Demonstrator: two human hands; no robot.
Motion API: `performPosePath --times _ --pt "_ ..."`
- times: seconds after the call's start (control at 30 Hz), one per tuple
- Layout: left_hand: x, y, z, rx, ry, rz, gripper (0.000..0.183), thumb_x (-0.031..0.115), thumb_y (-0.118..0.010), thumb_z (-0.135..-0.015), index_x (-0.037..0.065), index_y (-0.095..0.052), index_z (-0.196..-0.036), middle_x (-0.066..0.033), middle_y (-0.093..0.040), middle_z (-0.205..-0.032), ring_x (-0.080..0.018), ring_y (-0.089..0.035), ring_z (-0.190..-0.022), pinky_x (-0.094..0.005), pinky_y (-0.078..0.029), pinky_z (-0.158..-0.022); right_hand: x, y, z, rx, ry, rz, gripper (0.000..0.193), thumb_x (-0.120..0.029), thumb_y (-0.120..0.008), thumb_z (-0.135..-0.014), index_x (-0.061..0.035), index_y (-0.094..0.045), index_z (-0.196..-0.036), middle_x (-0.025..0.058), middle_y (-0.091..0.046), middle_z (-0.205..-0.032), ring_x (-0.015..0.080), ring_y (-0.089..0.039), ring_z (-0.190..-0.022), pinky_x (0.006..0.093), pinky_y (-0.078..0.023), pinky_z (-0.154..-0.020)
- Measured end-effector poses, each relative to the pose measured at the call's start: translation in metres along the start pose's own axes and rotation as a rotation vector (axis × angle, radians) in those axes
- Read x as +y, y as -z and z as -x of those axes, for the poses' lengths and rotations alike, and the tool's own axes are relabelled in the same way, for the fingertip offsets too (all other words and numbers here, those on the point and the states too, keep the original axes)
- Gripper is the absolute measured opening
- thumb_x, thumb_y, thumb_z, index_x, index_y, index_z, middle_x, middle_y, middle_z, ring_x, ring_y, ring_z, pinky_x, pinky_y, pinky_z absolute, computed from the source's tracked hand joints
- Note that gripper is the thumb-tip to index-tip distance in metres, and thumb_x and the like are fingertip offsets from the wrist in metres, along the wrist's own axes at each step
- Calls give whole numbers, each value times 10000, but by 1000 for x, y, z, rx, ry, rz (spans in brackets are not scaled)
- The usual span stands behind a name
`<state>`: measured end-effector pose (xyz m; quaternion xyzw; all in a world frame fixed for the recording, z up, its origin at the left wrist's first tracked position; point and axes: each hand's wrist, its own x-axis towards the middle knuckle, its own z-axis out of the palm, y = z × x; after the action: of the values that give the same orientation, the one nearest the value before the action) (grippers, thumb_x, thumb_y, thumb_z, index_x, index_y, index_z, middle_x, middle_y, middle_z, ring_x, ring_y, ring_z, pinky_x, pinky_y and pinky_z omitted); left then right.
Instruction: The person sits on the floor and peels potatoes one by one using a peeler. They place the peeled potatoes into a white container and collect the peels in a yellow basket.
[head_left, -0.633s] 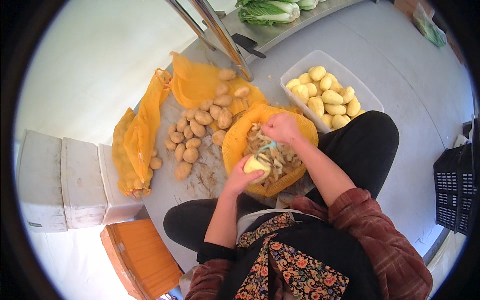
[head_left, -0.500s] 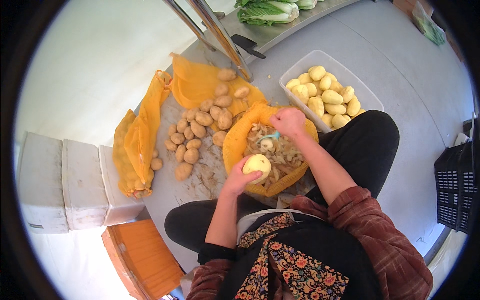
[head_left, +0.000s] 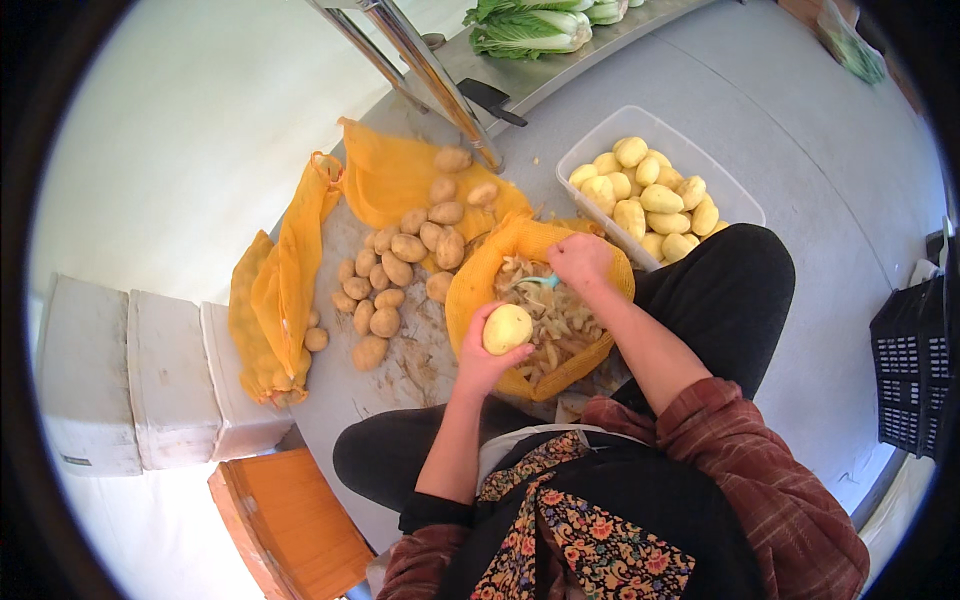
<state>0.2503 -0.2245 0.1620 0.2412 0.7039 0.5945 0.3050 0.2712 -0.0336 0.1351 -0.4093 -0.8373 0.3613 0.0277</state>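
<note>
My left hand [head_left: 477, 362] grips a peeled potato [head_left: 508, 329], pale yellow all round on the side that shows, above the near left rim of an orange mesh sack [head_left: 470, 285]. Closed in a fist, my right hand [head_left: 581, 262] holds a light blue peeler [head_left: 541, 281], whose handle is mostly hidden in the fingers. Its head points left, a little apart from the potato. Below both hands the open sack is filled with potato peelings [head_left: 560, 330]. Several unpeeled brown potatoes [head_left: 408, 247] lie on the floor to the left of it.
A clear plastic tub [head_left: 745, 200] of peeled potatoes stands at the right, beside my knee. Another orange mesh sack [head_left: 270, 320] lies at the left near white foam boxes [head_left: 170, 370]. Metal legs [head_left: 425, 70], a black-handled cleaver [head_left: 490, 97] and cabbages [head_left: 530, 30] are at the back.
My left hand has turned the potato and shifted slightly left. A small pale piece seen by the peeler's head is gone from there. My right hand stays nearly in place.
</note>
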Motion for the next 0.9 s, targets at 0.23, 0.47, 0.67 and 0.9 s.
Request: performPosePath --times 0.23,0.47,0.67,0.9 --pt "-5 3 -3 59 -76 -178 616 71 -708 -572 36 -382 -1093 -83 -472 -978 -165 -468 -919 -273 -392 -799 -9 9 6 -41 55 37 321 -323 -444 -696 -62 -631 -700 155 -590 -725 294 -574 -698 357 -452 -636" --pt "-4 3 -4 68 -194 -306 597 52 -692 -569 38 -385 -1080 -88 -475 -978 -173 -479 -905 -268 -399 -789 -6 3 9 -122 44 -34 311 -322 -441 -709 -75 -631 -697 147 -589 -725 283 -571 -690 352 -452 -617" --pt "12 -1 -6 147 -102 -33 592 24 -674 -599 38 -369 -1106 -79 -477 -984 -165 -494 -888 -264 -429 -745 1 1 7 -14 91 103 301 -278 -440 -735 -40 -622 -704 149 -588 -728 264 -573 -730 350 -456 -620" --pt "35 -37 -75 -10 325 541 472 122 -552 -772 -5 -324 -1166 -118 -464 -1062 -203 -486 -947 -314 -415 -805 2 -10 12 -266 110 233 273 -314 -483 -708 -92 -612 -803 119 -601 -800 279 -578 -764 346 -463 -630"
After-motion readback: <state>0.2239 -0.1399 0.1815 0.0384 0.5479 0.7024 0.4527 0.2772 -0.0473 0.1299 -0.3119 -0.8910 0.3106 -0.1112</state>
